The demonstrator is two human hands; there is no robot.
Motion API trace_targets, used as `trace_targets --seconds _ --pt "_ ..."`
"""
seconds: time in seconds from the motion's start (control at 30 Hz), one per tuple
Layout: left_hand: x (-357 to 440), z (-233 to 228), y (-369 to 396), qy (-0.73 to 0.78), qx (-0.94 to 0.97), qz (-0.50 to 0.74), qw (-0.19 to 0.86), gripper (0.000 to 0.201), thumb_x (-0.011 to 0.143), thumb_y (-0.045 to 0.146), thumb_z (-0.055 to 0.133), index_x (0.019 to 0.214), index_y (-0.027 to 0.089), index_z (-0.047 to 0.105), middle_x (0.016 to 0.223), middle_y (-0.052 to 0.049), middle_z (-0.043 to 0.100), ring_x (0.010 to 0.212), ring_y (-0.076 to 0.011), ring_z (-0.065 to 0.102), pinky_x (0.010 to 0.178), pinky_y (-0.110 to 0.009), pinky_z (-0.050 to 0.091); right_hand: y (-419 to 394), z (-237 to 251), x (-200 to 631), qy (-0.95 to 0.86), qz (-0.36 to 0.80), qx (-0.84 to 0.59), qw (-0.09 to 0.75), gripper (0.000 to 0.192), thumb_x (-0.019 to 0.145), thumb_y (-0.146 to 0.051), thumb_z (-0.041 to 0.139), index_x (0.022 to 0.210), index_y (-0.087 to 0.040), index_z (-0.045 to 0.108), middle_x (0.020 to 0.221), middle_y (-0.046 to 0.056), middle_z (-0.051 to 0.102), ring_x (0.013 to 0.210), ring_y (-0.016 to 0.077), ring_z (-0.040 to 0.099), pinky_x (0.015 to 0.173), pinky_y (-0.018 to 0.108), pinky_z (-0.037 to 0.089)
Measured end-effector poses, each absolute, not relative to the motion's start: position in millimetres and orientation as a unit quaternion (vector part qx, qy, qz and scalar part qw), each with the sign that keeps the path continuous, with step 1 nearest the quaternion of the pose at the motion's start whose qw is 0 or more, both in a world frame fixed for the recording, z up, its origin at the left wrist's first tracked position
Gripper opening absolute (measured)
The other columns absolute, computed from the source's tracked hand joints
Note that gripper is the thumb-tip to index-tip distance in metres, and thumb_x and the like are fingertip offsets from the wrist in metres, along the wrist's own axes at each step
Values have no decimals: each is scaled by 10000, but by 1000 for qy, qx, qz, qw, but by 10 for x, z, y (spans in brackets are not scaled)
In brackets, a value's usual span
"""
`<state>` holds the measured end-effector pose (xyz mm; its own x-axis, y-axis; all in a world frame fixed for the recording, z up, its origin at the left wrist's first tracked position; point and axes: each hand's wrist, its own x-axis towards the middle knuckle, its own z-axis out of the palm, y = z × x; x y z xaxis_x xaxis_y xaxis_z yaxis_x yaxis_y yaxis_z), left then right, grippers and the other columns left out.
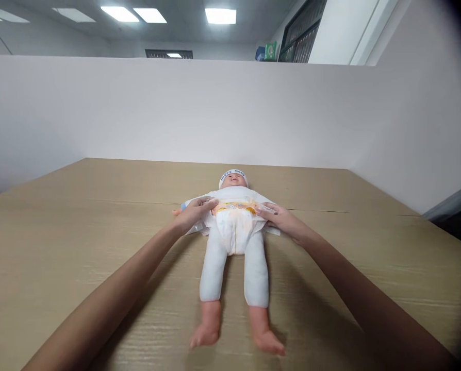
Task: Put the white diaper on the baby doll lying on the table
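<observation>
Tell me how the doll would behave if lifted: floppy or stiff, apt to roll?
The doll might flop at its cloth-covered legs; its feet look molded, so probably stiff. Flat on its back, arms spread, it seems unlikely to roll.

Office-like indoor room, its exact use unclear, bright rectangular panel lights [220, 16] in the ceiling [249, 32], plain white partition [223, 108] stopping below it, standing along the far edge of the counter [99, 206], dark-framed window [300, 32] visible beyond, toward the far right corner
</observation>
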<state>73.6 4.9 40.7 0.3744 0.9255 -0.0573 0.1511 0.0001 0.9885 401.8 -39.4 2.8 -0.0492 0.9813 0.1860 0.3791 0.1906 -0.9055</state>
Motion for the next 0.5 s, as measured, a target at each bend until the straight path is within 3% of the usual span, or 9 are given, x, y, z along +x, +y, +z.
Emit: trace_targets --seconds 0.1,0.23,0.37,0.5 --pt "715 469 69 490 627 401 454 517 843 600 824 1170 212 725 1020 -71 803 907 -245 710 811 -358 543 -494 -3 4150 -619 318 -567 441 565 866 -702 740 1120 -198 764 982 91 813 819 234 739 742 359 611" --pt "868 614 -62 491 704 434 272 354 960 482 694 1205 226 694 1305 -97 759 1096 -283 691 972 -444 537 -732 -144 4245 -607 232 -615 447 429 845 -634 738 959 -220 730 876 70 773 826 247 708 777 374 558" --pt "1277 738 -314 378 836 376 130 266 1045 448 590 1164 244 714 1251 -83 756 1197 -299 642 1087 -479 478 -941 -305 4241 -626 119 -645 421 348 851 -599 702 851 -257 638 829 41 707 780 247 646 745 360 489" --pt "1657 718 -433 358 891 275 55 343 1036 546 617 1154 248 736 1258 -102 742 1250 -357 590 1100 -542 451 -933 -383 4244 -630 85 -671 381 353 844 -612 676 853 -272 581 790 21 660 748 252 629 698 342 448"
